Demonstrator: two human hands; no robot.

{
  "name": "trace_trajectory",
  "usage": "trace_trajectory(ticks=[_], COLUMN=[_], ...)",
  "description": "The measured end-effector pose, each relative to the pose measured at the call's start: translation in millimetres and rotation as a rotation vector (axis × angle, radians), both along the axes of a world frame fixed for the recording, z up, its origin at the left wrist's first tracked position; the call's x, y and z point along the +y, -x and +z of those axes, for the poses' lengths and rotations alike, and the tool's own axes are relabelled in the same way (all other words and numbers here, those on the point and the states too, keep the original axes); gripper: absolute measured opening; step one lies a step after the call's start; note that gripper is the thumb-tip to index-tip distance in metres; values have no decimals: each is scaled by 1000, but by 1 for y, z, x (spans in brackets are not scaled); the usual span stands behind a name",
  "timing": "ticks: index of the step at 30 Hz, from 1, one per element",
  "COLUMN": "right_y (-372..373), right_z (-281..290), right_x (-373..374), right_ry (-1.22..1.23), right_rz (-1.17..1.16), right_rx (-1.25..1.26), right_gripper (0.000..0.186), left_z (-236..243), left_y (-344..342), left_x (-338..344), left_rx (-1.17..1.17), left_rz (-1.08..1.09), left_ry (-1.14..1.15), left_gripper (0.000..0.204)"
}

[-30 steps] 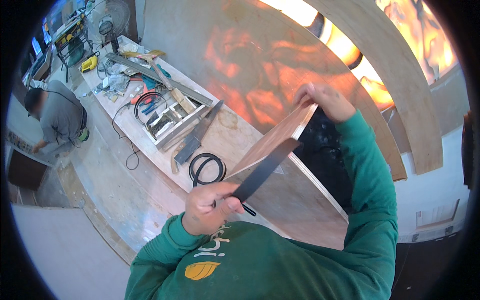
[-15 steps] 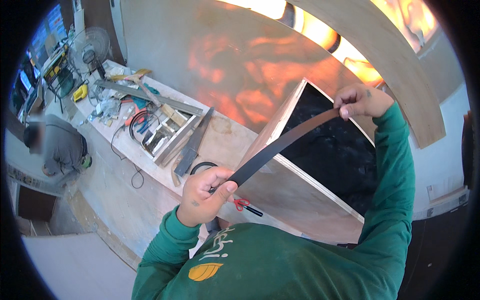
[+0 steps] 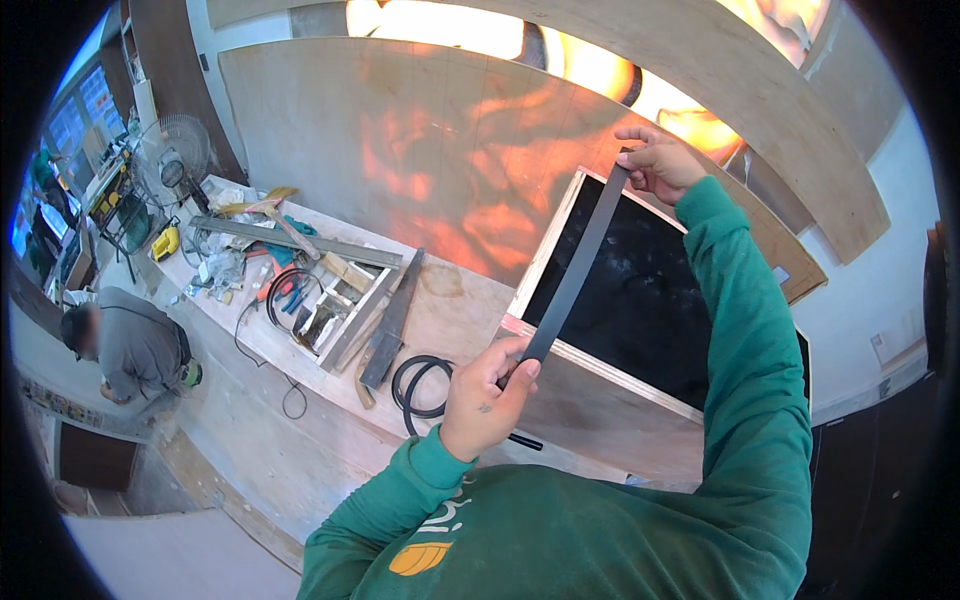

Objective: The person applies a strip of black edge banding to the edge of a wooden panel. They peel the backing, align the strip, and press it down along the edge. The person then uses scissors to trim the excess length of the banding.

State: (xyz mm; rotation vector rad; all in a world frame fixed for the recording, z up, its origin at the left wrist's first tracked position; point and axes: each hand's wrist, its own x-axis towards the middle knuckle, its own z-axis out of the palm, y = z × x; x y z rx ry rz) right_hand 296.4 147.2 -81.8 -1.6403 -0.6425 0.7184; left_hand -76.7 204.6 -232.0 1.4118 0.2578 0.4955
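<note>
A flat dark strip of edge banding [image 3: 582, 258] is stretched slantwise between my hands. My left hand [image 3: 485, 402] pinches its near end between thumb and fingers. At the far end, my right hand [image 3: 662, 165] grips the strip with thumb and forefinger, other fingers partly spread. Beneath the strip stands a plywood box [image 3: 612, 375] with a glossy black panel [image 3: 640, 285] inside its pale edges. Beside my left hand lies a loose coil of black strip [image 3: 398, 390]. A short black tip [image 3: 527, 442] shows past my left wrist; the rest of that tool is hidden.
A handsaw [image 3: 385, 345] and an open wooden tray [image 3: 350, 330] with offcuts lie on the workbench [image 3: 465, 300], near pliers and cable. A standing fan [image 3: 172, 160] is at the far left. Another person [image 3: 140, 345] bends over left of the bench. Curved boards [image 3: 780, 120] lean at upper right.
Both hands have shifted, turning the strip steeper and pulling it straighter. My right hand has moved left and farther away. The red scissor handles no longer show; more of the black coil does.
</note>
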Motion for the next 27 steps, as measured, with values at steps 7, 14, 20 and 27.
trace_trajectory(ticks=[7, 14, 20, 27], right_y=[-49, -68, -68, -85], right_z=[-55, -92, -110, -129], right_x=[31, 53, 62, 65], right_ry=[159, 158, 261, 241], right_rz=[-296, -158, -156, -167], right_rx=[-459, -710, -821, -674], right_gripper=[40, 32, 35, 36], left_z=[16, 16, 10, 9], left_y=[-8, -16, -24, -28], left_x=[3, 13, 18, 20], left_rx=[-77, -124, -87, -124], left_rz=[15, 73, 170, 315], left_ry=[-47, -96, -287, -425], left_gripper=[46, 45, 43, 36])
